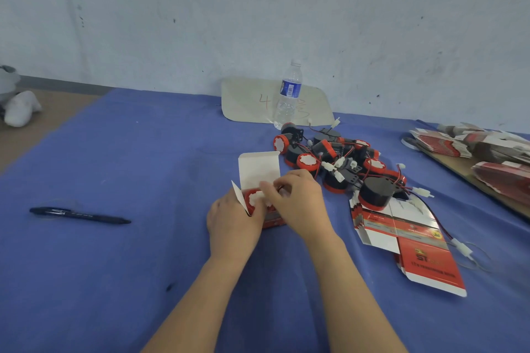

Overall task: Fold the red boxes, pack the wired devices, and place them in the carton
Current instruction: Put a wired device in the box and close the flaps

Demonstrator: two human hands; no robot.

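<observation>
**One box being filled, two hands on it**

On the blue cloth (143,152), near the middle, stands one red cardboard box (259,169) with its white lid flap up. The left hand (232,218) grips the box's left side, fingers curled round it. The right hand (298,203), fingers bent, pinches one round red-and-white wired device (253,199) sitting in the box mouth.

Just right and farther off lies one heap of black-and-red wired devices (338,163), about ten; the tangle hides the exact count. Near right lies a small stack of flat red-and-white box blanks (424,255), and more stacks of blanks (470,143) lie at the far right.

One dark pen (80,215) lies well to the left. One clear plastic water bottle (288,94) stands at the far wall before one pale board (249,100).
</observation>
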